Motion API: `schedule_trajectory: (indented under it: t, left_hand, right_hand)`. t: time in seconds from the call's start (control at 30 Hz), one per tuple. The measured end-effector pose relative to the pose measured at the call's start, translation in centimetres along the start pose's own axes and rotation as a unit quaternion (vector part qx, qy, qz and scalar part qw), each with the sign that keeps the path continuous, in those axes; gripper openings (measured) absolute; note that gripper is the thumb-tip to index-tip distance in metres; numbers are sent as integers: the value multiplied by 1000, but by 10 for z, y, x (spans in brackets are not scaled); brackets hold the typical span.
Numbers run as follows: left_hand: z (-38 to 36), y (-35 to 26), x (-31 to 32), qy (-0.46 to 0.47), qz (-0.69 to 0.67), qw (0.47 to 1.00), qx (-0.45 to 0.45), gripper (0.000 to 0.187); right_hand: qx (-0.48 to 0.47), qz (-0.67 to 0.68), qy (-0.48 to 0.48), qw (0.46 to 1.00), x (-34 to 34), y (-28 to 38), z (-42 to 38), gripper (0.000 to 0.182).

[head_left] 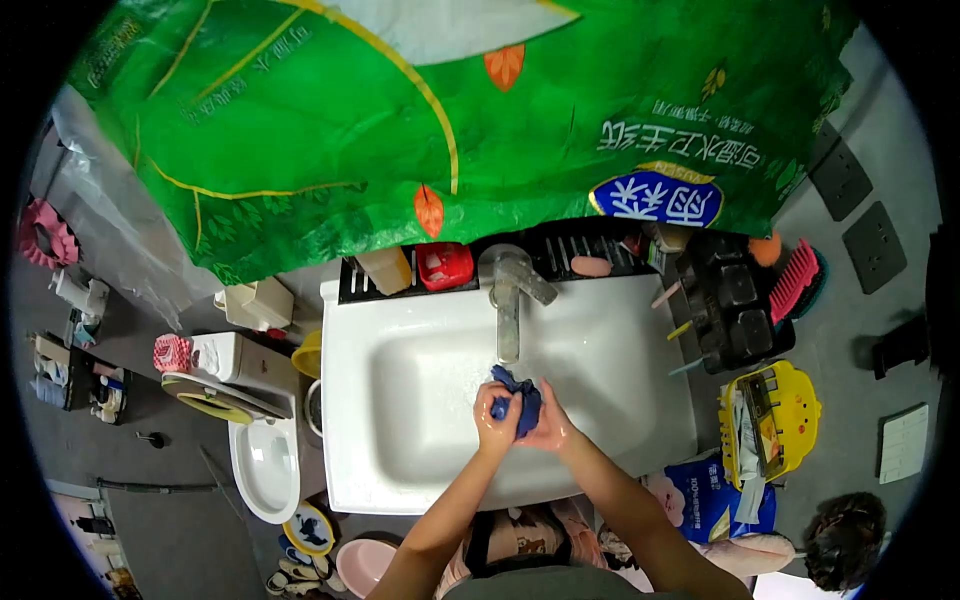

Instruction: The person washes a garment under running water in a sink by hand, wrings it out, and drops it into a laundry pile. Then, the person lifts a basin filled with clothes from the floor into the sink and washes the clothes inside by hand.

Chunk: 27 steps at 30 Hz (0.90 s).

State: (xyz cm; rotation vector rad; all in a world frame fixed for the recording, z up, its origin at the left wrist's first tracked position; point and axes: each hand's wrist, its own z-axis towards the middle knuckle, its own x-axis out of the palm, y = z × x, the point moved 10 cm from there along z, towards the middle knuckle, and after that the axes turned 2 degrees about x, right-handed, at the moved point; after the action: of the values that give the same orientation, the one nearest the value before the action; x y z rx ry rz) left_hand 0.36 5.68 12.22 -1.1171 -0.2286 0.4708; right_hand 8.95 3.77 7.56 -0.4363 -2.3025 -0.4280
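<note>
A: Hands?
B: Left hand and right hand are both gripping a dark blue cloth, fingers clamped on it.
A: Where's it sitting?
B: It's being held over the white sink basin, just below the metal faucet. A toilet is standing left of the sink.

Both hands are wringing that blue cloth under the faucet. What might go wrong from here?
1. The left hand and right hand squeeze the blue cloth close under the faucet; knuckles might knock the spout.
2. Water may splash over the sink rim onto the toilet beside it.
</note>
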Motion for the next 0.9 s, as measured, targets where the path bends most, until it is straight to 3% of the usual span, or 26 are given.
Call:
schedule_trajectory:
  t: [0.1, 0.17, 0.23, 0.3, 0.4, 0.5, 0.6, 0.63, 0.7, 0.8, 0.83, 0.9]
  left_hand:
    - [23, -64, 4, 30, -17, 995, 97, 19]
    - [45, -92, 8, 29, -22, 989, 144, 20]
    - [79, -96, 15, -13, -56, 991, 120, 18]
    - [110, -77, 26, -44, -86, 995, 37, 12]
    - [146, -35, 48, -26, -118, 988, -99, 10]
    - [151, 17, 68, -19, -213, 951, -225, 18]
    - [136, 47, 84, 0, -306, 885, -350, 24]
    - [132, 50, 85, 22, -315, 873, -371, 24]
    - [124, 48, 86, 73, -330, 846, -412, 25]
    - [120, 44, 66, 67, -273, 877, -390, 23]
    - [120, 40, 59, 81, -282, 898, -328, 16]
    - [101, 31, 37, 51, -327, 891, -310, 14]
  right_hand:
    - [-86, -6, 54, 995, 32, 30, -11, 54]
    - [-187, -69, -4, 980, 46, 65, -21, 50]
    - [-304, -129, -49, 943, 73, 111, -33, 39]
    - [-461, -216, -94, 856, 102, 162, -50, 29]
    - [-583, -366, -196, 698, 119, 216, -49, 30]
    - [-568, -486, -273, 606, 129, 229, -45, 32]
    - [-596, -567, -264, 504, 140, 225, -38, 31]
    - [-641, -574, -209, 465, 148, 218, -45, 23]
    - [-643, -584, -185, 460, 156, 208, -50, 21]
    - [-670, -588, -136, 433, 168, 189, -56, 18]
    - [-671, -594, -119, 427, 170, 180, -60, 18]
    - [-693, -581, -67, 422, 175, 154, -72, 18]
